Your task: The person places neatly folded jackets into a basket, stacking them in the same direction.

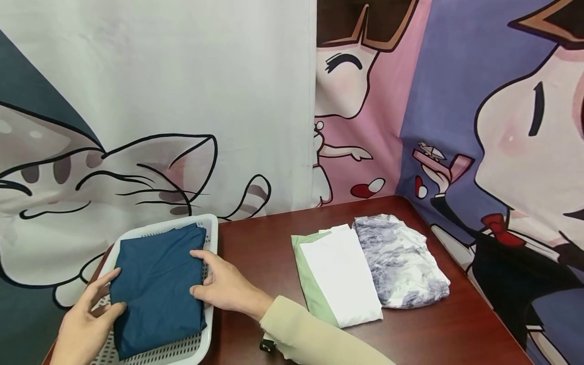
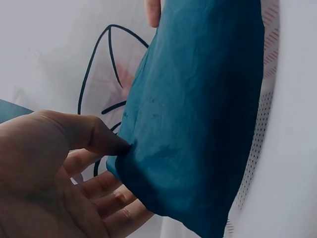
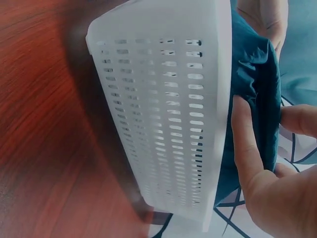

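On the brown table [image 1: 283,243]: one white basket [image 1: 207,225], three folded cloths; both hands' fingers pinch the blue one [image 1: 157,284].

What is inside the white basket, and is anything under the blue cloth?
The white basket holds a folded blue cloth, gripped by the left hand and right hand. Whatever lies beneath the cloth is covered.

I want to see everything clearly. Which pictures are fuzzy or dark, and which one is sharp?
Head view: sharp and evenly lit, with the blue cloth in the basket plain to see. Left wrist view: the left hand is close, soft and in shadow; the cloth looks dim. Right wrist view: the table is smeared and out of focus, the basket wall bright and slightly hazy, the right hand soft.
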`<state>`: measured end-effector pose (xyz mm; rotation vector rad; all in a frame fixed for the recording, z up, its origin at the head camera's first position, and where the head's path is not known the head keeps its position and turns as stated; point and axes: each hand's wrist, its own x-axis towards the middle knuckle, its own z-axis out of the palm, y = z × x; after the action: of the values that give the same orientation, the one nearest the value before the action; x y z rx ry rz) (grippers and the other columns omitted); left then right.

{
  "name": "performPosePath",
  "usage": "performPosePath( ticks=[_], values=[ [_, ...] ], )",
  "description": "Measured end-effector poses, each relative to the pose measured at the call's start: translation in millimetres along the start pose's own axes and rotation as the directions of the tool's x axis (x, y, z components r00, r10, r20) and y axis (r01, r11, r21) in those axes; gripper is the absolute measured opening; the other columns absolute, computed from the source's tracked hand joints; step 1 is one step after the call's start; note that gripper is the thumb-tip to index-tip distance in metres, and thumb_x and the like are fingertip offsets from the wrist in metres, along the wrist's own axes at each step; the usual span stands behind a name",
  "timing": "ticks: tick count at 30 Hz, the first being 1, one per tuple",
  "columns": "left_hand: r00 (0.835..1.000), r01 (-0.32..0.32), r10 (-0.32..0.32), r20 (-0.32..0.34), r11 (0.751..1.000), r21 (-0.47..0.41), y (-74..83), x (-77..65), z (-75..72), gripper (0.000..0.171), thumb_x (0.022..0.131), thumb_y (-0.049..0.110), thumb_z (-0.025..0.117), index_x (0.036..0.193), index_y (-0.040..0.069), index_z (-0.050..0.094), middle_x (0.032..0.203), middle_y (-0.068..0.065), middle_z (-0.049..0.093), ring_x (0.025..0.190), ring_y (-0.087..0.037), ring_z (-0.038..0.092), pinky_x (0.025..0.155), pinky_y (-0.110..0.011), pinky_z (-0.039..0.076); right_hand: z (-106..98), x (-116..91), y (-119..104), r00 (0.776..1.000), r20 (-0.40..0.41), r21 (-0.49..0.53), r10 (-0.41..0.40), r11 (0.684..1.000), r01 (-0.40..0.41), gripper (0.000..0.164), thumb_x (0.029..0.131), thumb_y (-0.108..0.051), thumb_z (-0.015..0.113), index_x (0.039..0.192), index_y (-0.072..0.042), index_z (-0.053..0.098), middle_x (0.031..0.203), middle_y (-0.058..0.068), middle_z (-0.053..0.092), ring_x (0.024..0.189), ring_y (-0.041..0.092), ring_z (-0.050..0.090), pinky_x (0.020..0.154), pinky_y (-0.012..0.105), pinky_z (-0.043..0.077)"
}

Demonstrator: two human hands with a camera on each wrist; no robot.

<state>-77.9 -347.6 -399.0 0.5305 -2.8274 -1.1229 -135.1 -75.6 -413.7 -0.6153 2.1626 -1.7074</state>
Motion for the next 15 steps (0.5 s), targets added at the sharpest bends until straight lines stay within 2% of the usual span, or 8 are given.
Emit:
performPosePath(
  ticks=[4,6,11,14,15],
  values=[
    [0.999,0.025,-0.025,0.037,1.000,0.000,-4.3,1.5,-3.8,0.080,0.101,0.005,0.061,0.171,0.011,0.022,0.162,-0.043,0.024,0.139,-0.064,0.036,0.103,-0.072,0.043,3,2,0,1.000,0.020,0.006,0.015,1.000,-0.015,0.075,0.093,-0.007,0.078,0.158,-0.030,0.049,0.074,-0.011,0.069,0.066,-0.001,0.065,0.065,0.019,0.051],
    [0.998,0.024,-0.025,0.061,1.000,0.017,-7.3,2.0,-4.6,0.081,0.101,0.005,0.062,0.171,0.011,0.021,0.160,-0.043,0.027,0.138,-0.066,0.037,0.101,-0.070,0.046,4,2,1,1.000,0.023,0.008,0.019,1.000,-0.019,0.075,0.092,-0.007,0.079,0.157,-0.030,0.051,0.083,-0.012,0.070,0.069,-0.002,0.066,0.068,0.019,0.052],
    [0.996,0.023,-0.026,0.083,0.999,0.038,-11.4,3.5,-1.6,0.082,0.100,0.003,0.063,0.170,0.007,0.021,0.151,-0.044,0.035,0.135,-0.066,0.041,0.099,-0.069,0.048,6,4,3,1.000,-0.006,-0.040,0.011,0.999,-0.011,0.072,0.090,-0.008,0.081,0.154,-0.026,0.055,0.126,-0.005,0.066,0.076,-0.006,0.065,0.078,0.017,0.051],
    [0.997,0.034,-0.035,0.069,0.999,0.021,-11.2,4.2,3.0,0.078,0.100,0.000,0.062,0.168,0.003,0.024,0.153,-0.043,0.034,0.137,-0.060,0.040,0.105,-0.070,0.043,7,5,3,1.000,-0.016,-0.050,0.026,0.998,-0.026,0.069,0.089,-0.009,0.082,0.152,-0.022,0.057,0.130,-0.004,0.065,0.075,-0.006,0.066,0.082,0.016,0.050],
    [0.997,0.040,-0.041,0.067,0.999,0.014,-11.1,4.1,4.5,0.076,0.100,-0.001,0.061,0.168,0.002,0.025,0.154,-0.043,0.033,0.137,-0.059,0.039,0.107,-0.071,0.041,7,6,3,0.999,-0.013,-0.045,0.037,0.998,-0.037,0.069,0.090,-0.009,0.082,0.152,-0.022,0.057,0.125,-0.005,0.067,0.074,-0.005,0.066,0.083,0.017,0.050]
  ],
)
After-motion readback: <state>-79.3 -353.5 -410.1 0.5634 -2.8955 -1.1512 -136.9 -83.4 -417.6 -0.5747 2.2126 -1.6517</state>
